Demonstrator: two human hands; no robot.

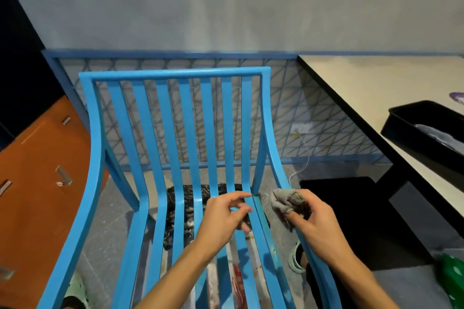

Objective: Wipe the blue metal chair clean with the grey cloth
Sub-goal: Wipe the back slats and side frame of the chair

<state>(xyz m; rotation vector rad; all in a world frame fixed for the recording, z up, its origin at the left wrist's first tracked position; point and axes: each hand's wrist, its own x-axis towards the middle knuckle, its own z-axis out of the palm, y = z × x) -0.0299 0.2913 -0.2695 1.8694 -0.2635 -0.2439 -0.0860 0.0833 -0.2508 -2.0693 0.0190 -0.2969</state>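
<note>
Blue chair (173, 133), grey cloth (286, 200) in right hand (319, 223) (bunched)

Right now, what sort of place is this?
Likely an indoor workroom or office corner: a white table with a black tray, an orange cabinet with metal handles, and a wall socket behind the blue chair.

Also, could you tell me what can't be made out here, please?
In the head view:
Chair front: cut off by the bottom edge.
Cloth: partly covered by the right hand.
Tray contents: cut off by the right edge.
Dark bundle beneath: broken up by the slats.
</note>
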